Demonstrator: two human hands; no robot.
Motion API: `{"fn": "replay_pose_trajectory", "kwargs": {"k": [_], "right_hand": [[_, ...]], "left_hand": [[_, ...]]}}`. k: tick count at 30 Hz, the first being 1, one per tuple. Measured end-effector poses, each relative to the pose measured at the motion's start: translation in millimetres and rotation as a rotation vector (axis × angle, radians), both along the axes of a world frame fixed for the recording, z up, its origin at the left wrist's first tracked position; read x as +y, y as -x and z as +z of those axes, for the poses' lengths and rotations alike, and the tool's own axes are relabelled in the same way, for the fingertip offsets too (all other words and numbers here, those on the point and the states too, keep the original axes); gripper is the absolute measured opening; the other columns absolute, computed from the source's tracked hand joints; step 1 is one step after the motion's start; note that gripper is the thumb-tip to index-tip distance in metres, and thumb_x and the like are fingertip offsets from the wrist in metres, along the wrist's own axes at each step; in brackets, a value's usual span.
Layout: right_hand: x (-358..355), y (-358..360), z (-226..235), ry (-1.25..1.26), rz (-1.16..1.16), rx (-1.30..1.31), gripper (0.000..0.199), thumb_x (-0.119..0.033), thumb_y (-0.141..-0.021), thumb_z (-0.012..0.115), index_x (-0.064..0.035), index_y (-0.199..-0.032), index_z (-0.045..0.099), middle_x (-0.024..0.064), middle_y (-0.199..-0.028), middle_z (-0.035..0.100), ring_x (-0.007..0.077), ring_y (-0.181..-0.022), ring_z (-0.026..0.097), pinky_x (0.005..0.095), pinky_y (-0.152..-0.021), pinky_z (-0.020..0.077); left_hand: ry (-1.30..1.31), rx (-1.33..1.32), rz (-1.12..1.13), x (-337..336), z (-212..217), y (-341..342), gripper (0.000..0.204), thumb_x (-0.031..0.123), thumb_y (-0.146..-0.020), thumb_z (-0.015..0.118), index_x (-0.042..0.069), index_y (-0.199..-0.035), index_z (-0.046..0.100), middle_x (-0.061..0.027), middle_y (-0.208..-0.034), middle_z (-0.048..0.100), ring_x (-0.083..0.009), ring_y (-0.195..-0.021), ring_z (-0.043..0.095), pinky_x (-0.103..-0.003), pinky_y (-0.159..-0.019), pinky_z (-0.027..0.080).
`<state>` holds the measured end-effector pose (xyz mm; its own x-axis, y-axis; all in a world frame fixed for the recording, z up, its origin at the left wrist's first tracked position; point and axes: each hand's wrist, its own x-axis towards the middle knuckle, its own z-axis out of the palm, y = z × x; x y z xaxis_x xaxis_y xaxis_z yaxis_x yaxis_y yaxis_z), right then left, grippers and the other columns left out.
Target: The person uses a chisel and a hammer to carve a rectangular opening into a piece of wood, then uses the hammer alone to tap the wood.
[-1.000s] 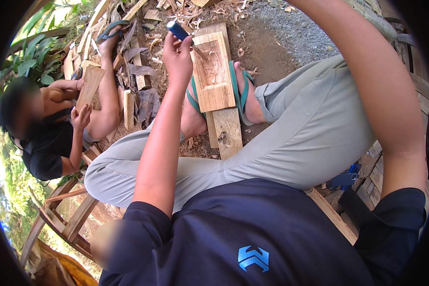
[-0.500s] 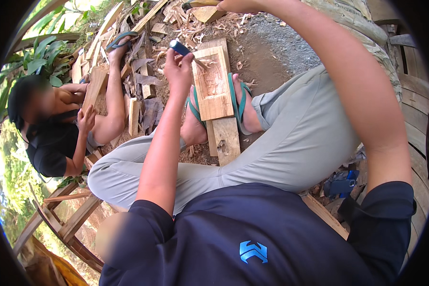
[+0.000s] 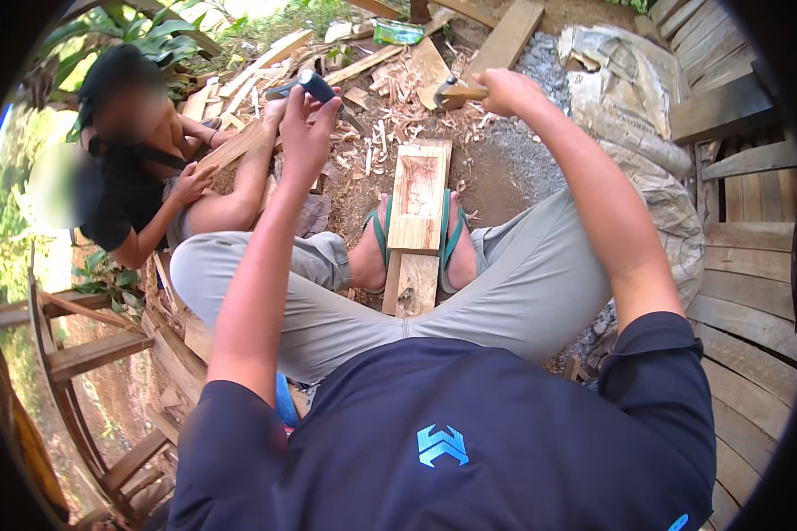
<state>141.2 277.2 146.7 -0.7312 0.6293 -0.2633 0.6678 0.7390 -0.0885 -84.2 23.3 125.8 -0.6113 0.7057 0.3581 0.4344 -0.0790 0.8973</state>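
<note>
My left hand (image 3: 306, 137) is closed around a chisel (image 3: 317, 86) with a dark blue handle, raised to the left of the carved block; its blade is hard to make out against the shavings. My right hand (image 3: 510, 92) grips the wooden handle of a hammer (image 3: 452, 94), its head pointing left over the wood chips. Between my feet lies a pale wooden block (image 3: 405, 232) with a rough rectangular recess cut in its top. Under it is a longer board (image 3: 419, 281). Green sandals (image 3: 454, 239) flank the block, and neither hand touches it.
To the left, another person (image 3: 133, 195) sits holding a piece of wood (image 3: 232, 150). Wood shavings (image 3: 390, 115) and offcuts cover the ground ahead. At the right are a pale sack (image 3: 624, 84) and a slatted wooden wall (image 3: 744, 305). A wooden frame (image 3: 97, 350) stands at the lower left.
The chisel has left the block's recess and moved up and left with my left hand. My view has shifted, and the hammer in my right hand now shows more fully.
</note>
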Motion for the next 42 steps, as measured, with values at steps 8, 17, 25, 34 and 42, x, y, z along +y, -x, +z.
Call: {"fn": "replay_pose_trajectory", "kwargs": {"k": [8,17,25,34,42], "right_hand": [[-52,-29,11,0.201,-0.308,0.103,0.034,-0.018,-0.084,0.066,-0.0028,-0.114,0.073,0.0184,-0.105,0.075,0.0319,-0.096,0.073,0.0434,-0.085,0.0571],[-231,-70,36,0.391,0.256,-0.163,0.035,-0.011,-0.078,0.068,-0.0154,-0.112,0.075,0.0139,-0.1,0.074,0.0318,-0.093,0.072,0.0442,-0.081,0.0564],[-268,-82,-83,0.328,0.587,-0.444,0.035,-0.017,-0.08,0.07,-0.0013,-0.111,0.071,0.0186,-0.108,0.073,0.0358,-0.105,0.07,0.0462,-0.089,0.0541],[-226,-78,-203,0.436,-0.176,-0.484,0.095,-0.06,-0.08,0.076,-0.0116,-0.153,0.04,0.0218,-0.142,0.054,0.0363,-0.128,0.055,0.0484,-0.1,0.0476],[-248,-24,-233,0.911,-0.974,0.363,0.096,-0.057,-0.07,0.084,-0.0031,-0.144,0.054,0.0187,-0.142,0.058,0.028,-0.13,0.055,0.0425,-0.109,0.0411]], "left_hand": [[-0.148,0.417,0.055,-30,140,37,0.035,0.018,-0.096,0.072,0.006,-0.125,0.057,-0.0093,-0.109,0.073,-0.0153,-0.102,0.068,-0.031,-0.081,0.057],[-0.242,0.427,-0.017,-49,236,25,0.032,0.009,-0.097,0.065,0.006,-0.127,0.055,-0.0073,-0.099,0.068,-0.0158,-0.088,0.067,-0.031,-0.07,0.055],[-0.318,0.13,-0.062,-23,156,30,0.031,0.006,-0.098,0.063,0.002,-0.127,0.053,-0.0085,-0.099,0.068,-0.0154,-0.085,0.068,-0.029,-0.072,0.054],[-0.204,-0.375,0.168,-24,106,46,0.029,0.009,-0.099,0.063,0.007,-0.127,0.054,-0.0076,-0.087,0.065,-0.0104,-0.058,0.056,-0.027,-0.044,0.044],[-0.256,-0.304,0.19,-20,109,35,0.028,0.007,-0.098,0.066,0.007,-0.124,0.056,-0.0074,-0.088,0.066,-0.0102,-0.063,0.059,-0.026,-0.051,0.046]]}}
